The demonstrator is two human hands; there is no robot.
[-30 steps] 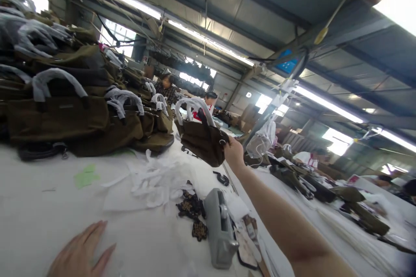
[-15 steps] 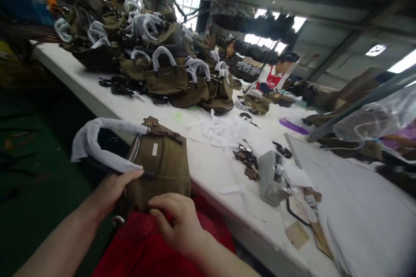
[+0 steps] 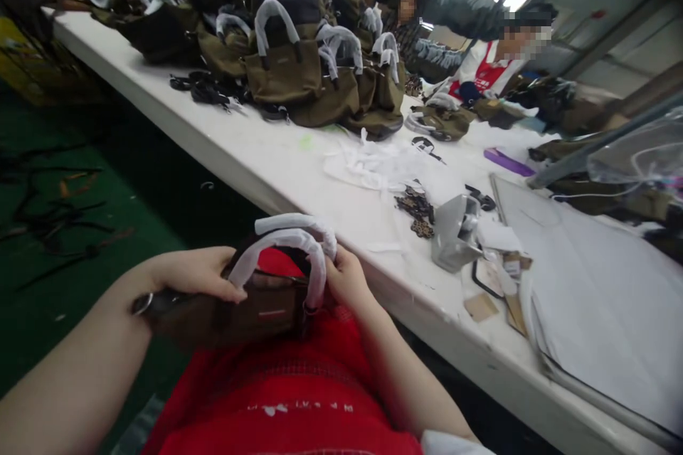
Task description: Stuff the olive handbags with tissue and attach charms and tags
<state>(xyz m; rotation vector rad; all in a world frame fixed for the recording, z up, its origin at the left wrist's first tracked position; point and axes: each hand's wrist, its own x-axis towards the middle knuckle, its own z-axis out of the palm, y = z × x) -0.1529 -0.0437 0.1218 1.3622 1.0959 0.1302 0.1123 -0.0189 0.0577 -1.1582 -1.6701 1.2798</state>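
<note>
An olive-brown handbag [image 3: 224, 320] is held upright against my red apron, its two arched handles [image 3: 274, 238] wrapped in white tissue. My left hand [image 3: 205, 274] grips the bag's upper edge at the base of the near handle, thumb on the outside. At the other end, my right hand [image 3: 346, 277] is closed round the bag's top beside the handle bases; its fingertips are partly hidden behind the handles. A metal ring shows at the bag's left end, and a small pale label sits on its side.
On the white table [image 3: 256, 156] ahead is a large pile of similar handbags [image 3: 285, 75]. Black straps [image 3: 205, 91], white tissue scraps [image 3: 373, 163], dark patterned charms [image 3: 416, 206] and a grey tape dispenser [image 3: 453, 234] lie nearer. A co-worker [image 3: 488, 71] in a red apron is across the table.
The handbag has turned and come in against my apron, handles now upward. My right hand has moved from its lower side to the handle bases. My view has tilted downward.
</note>
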